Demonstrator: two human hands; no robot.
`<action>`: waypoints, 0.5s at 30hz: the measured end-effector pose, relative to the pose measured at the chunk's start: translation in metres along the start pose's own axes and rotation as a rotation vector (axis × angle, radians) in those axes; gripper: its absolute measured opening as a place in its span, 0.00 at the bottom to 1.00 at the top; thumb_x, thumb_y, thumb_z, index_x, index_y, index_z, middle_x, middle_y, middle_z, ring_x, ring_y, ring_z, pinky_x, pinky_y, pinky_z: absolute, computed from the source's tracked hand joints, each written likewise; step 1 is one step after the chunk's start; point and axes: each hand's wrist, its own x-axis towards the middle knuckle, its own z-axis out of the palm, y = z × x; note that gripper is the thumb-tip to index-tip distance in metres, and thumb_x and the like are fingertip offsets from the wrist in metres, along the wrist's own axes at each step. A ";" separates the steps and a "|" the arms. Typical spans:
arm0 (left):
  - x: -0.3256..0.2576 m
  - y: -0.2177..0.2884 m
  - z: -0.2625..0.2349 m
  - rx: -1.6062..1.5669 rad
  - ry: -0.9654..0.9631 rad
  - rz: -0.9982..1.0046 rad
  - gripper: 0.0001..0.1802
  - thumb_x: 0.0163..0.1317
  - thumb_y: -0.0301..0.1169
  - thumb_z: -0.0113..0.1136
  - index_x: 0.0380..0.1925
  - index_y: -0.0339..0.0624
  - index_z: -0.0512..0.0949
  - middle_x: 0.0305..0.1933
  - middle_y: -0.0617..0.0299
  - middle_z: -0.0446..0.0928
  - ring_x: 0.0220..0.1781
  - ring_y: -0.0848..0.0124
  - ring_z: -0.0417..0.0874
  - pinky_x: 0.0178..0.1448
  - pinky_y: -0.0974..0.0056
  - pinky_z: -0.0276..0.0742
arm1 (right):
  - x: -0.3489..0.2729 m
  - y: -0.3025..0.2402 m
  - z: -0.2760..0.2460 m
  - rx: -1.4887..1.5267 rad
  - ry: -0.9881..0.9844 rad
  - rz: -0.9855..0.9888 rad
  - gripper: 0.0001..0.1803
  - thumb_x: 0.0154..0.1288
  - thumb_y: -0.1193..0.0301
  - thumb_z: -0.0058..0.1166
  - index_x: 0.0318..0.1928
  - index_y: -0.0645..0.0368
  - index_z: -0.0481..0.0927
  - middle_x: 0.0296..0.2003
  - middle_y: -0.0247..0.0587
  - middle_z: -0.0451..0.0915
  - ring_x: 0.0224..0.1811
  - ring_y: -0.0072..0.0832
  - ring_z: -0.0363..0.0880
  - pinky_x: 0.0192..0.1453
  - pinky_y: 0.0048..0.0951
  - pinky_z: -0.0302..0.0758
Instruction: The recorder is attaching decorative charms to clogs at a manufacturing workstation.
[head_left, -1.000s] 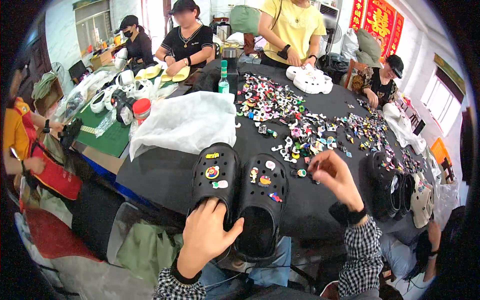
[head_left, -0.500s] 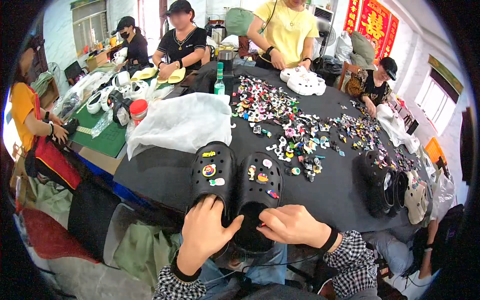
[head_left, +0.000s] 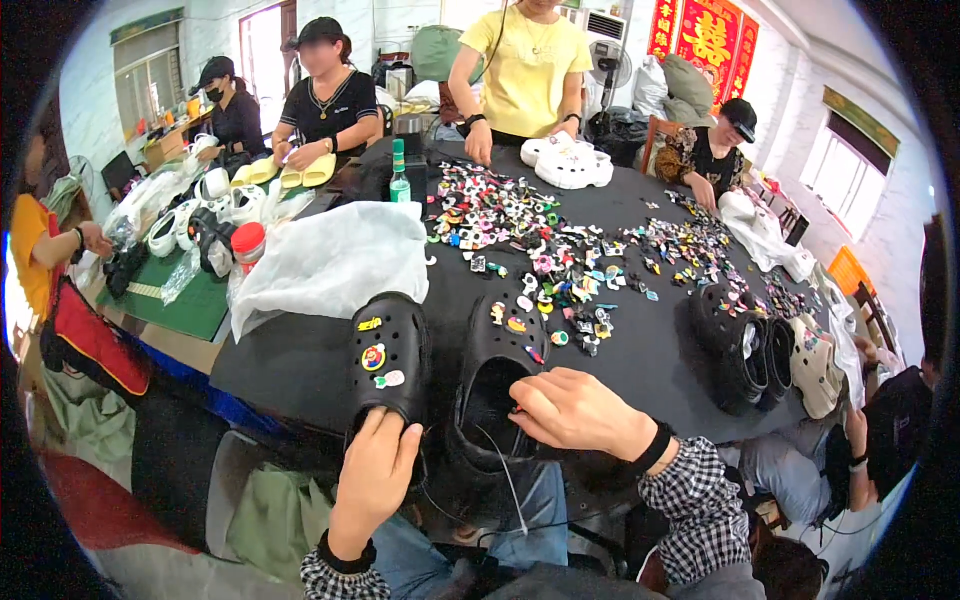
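Two black clogs stand at the table's near edge with their toes pointing away. The left clog (head_left: 395,340) carries several charms on its toe. My left hand (head_left: 372,480) has its fingers inside this clog's opening and grips it at the rim. More charms sit on the right clog (head_left: 490,345). My right hand (head_left: 580,412) is closed in a pinch at the right side of its opening; what the fingertips hold, if anything, is hidden. A thin pale tie (head_left: 508,480) hangs out of the right clog toward my lap.
Loose charms (head_left: 560,255) cover the table's middle. A white sheet (head_left: 330,265), a green bottle (head_left: 400,175) and a red-lidded jar (head_left: 248,243) lie to the left. More clogs (head_left: 735,350) stand at right. Co-workers surround the table; one is near a white clog pair (head_left: 565,163).
The left clog and my left hand have shifted left, apart from the right clog. The red bit at my right fingertips no longer shows. A pale tie now shows. The view has turned slightly.
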 end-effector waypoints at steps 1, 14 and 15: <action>-0.001 0.001 -0.002 0.002 -0.002 0.000 0.12 0.66 0.29 0.54 0.39 0.27 0.73 0.40 0.40 0.73 0.41 0.42 0.75 0.45 0.51 0.71 | 0.002 0.001 0.000 0.023 -0.008 -0.006 0.15 0.61 0.68 0.58 0.42 0.60 0.69 0.26 0.39 0.74 0.27 0.36 0.77 0.32 0.35 0.75; -0.004 0.004 -0.004 -0.154 0.037 -0.118 0.11 0.63 0.28 0.58 0.40 0.29 0.76 0.37 0.44 0.76 0.40 0.49 0.77 0.44 0.57 0.71 | 0.022 -0.007 0.001 0.295 0.071 0.254 0.12 0.60 0.71 0.60 0.42 0.59 0.73 0.32 0.45 0.79 0.27 0.44 0.81 0.30 0.40 0.77; -0.004 0.008 -0.003 -0.125 0.047 -0.105 0.11 0.62 0.28 0.57 0.39 0.29 0.76 0.38 0.42 0.76 0.41 0.45 0.77 0.44 0.55 0.72 | 0.024 -0.009 -0.001 0.369 0.124 0.287 0.12 0.59 0.72 0.60 0.41 0.59 0.73 0.32 0.44 0.79 0.27 0.44 0.80 0.30 0.40 0.77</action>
